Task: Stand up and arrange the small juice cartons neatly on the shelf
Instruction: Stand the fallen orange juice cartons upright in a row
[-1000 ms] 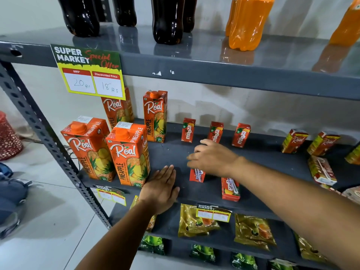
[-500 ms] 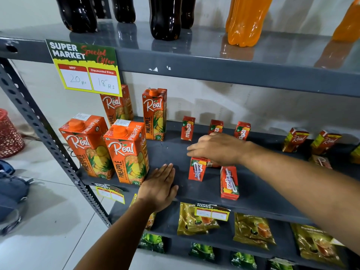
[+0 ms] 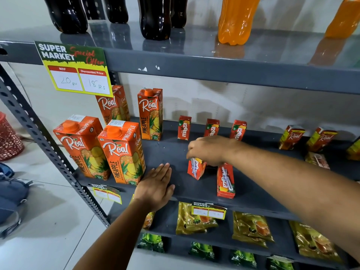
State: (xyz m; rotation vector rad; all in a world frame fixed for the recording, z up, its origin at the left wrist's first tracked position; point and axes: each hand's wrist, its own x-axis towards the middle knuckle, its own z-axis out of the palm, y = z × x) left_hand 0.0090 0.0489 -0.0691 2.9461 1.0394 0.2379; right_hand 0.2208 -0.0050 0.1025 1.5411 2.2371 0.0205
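Note:
On the dark grey middle shelf [image 3: 171, 151], three small red Maaza cartons stand upright at the back [image 3: 184, 128] [image 3: 212, 127] [image 3: 238, 129]. My right hand [image 3: 211, 150] grips the top of a fourth small Maaza carton [image 3: 195, 168], which stands tilted near the shelf's middle. Another small Maaza carton [image 3: 226, 181] lies flat at the front edge, right of it. My left hand [image 3: 155, 187] rests flat and open on the shelf's front edge. Small Real cartons [image 3: 291, 137] [image 3: 321, 139] stand at the back right; one [image 3: 317, 160] lies flat.
Four tall orange Real pineapple cartons [image 3: 120, 152] fill the shelf's left part. Dark and orange soda bottles [image 3: 234, 20] stand on the shelf above. Gold tea pouches [image 3: 194, 219] lie on the shelf below. A price tag [image 3: 75, 69] hangs from the upper shelf. A red basket [image 3: 8, 138] sits on the floor.
My right hand has raised the left front Maaza carton from lying flat to nearly upright. The left hand has stayed in place on the shelf edge.

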